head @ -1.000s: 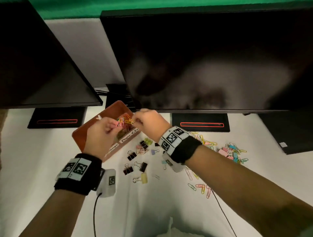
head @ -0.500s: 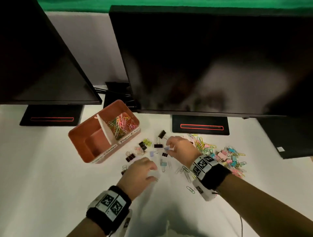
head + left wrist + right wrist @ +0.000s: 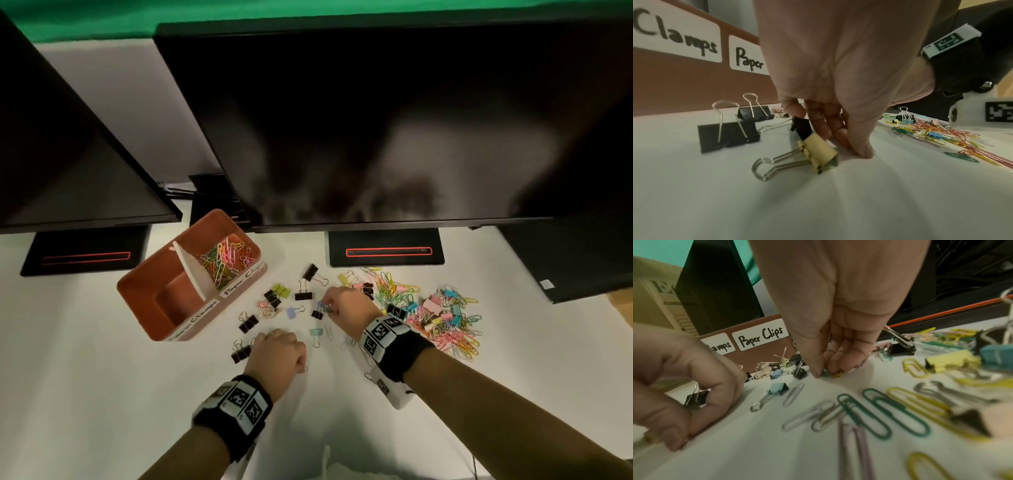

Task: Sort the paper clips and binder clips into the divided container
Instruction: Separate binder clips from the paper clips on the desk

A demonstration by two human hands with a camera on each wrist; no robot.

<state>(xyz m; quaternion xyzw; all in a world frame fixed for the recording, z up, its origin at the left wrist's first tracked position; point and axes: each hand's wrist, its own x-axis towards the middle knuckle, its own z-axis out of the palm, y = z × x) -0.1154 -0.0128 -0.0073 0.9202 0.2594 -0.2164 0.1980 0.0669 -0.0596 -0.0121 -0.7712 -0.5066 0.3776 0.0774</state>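
The right hand (image 3: 349,308) pinches small clips (image 3: 835,374) at its fingertips against the white table (image 3: 85,359); the left hand (image 3: 275,354), fingers curled, presses down beside a yellow binder clip (image 3: 821,153), its grip unclear. The divided container (image 3: 144,294) stands just beyond the left hand; paper clips (image 3: 226,258) fill its far compartment.

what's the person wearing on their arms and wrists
Both forearms are bare, with no sleeves. Each wrist carries a black band with white tiles printed with black square codes; the right hand's band matches. A white camera box with its own code hangs under the right wrist. A ring shows on the left hand.
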